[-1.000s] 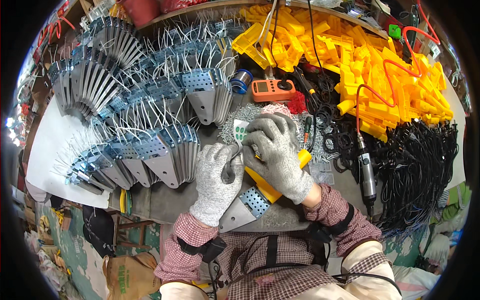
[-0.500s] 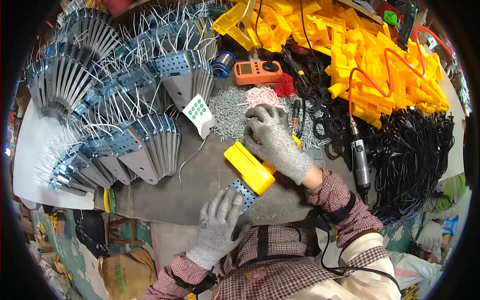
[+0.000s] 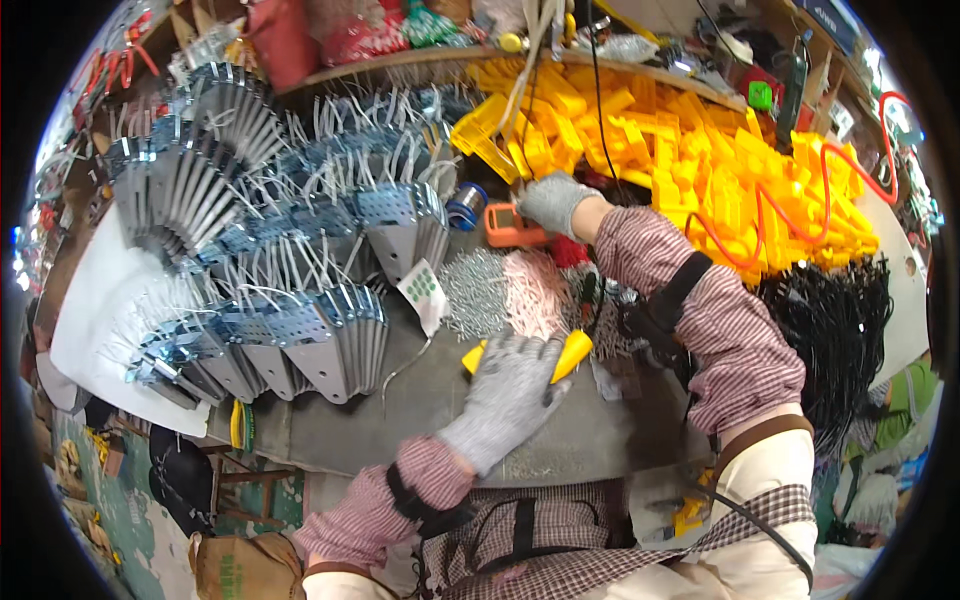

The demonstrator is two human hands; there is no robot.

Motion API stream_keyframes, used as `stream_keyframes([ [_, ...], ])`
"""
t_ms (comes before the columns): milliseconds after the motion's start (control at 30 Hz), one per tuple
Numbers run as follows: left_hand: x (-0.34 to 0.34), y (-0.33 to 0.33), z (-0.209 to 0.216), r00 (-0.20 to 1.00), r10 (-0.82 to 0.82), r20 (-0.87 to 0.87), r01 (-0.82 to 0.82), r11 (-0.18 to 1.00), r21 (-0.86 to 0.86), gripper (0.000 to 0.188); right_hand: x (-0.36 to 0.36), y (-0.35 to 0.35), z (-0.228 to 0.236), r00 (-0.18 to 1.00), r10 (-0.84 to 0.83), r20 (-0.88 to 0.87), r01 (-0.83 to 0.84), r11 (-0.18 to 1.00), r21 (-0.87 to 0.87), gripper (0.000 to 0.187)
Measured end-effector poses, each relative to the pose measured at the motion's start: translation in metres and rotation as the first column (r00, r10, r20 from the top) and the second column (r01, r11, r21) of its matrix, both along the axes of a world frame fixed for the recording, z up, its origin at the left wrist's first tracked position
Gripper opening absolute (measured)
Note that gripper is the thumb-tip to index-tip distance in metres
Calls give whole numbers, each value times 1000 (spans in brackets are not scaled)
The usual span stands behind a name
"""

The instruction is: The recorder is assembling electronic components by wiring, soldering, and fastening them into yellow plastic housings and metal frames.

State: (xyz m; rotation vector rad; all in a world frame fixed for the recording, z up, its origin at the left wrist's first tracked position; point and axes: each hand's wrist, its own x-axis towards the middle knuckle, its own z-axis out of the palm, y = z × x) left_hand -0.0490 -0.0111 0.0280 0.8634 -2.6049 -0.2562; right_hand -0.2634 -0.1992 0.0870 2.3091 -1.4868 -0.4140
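Note:
My left hand (image 3: 508,395), in a grey glove, is closed over a yellow plastic housing (image 3: 573,357) on the dark work surface. Most of the housing is hidden beneath the palm; its two ends stick out on either side. My right hand (image 3: 560,205), gloved alike, reaches far across the bench beside the orange handheld meter (image 3: 508,226). Its fingers are curled, and whatever may be in them does not show. Between the hands lie heaps of silver screws (image 3: 474,295) and pale pink small parts (image 3: 532,290).
Stacked grey metal brackets (image 3: 325,345) with white wires fill the left side. A pile of yellow plastic parts (image 3: 690,150) spreads over the back right, crossed by a red coiled hose (image 3: 768,225). Black cables (image 3: 830,330) lie at right. A solder spool (image 3: 466,206) stands near the meter.
My right hand has left the screw heap and moved far back beside the meter. My left hand has come forward and right onto the yellow housing. The whole view has shifted.

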Motion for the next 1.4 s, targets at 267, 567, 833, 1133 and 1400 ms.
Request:
stream_keyframes([
  [267, -18, -17, -27, 992, 26, -124, 11, 958, 287, 34, -16, 6, 8, 926, -208, 316, 154, 970, 188, 31],
  [567, 211, 131, 14, 915, 404, 14, -395, 887, 240, 45, 94, 202, 13, -228, -75, 971, -296, 955, 4, 22],
  [833, 384, 336, -300, 491, 338, 802, -861, 329, 388, 44, 154, 286, -70, 454, -275, 848, -642, 559, 525, 18],
  [1133, 408, 176, -152, 333, 937, -103, -926, 305, -221, 41, 147, 282, -85, 341, -474, 812, -538, 610, 582, 19],
  [1400, 389, -28, 85, 698, 670, -251, -655, 457, -601, 33, 91, 287, -43, 354, -331, 875, -602, 635, 484, 26],
])
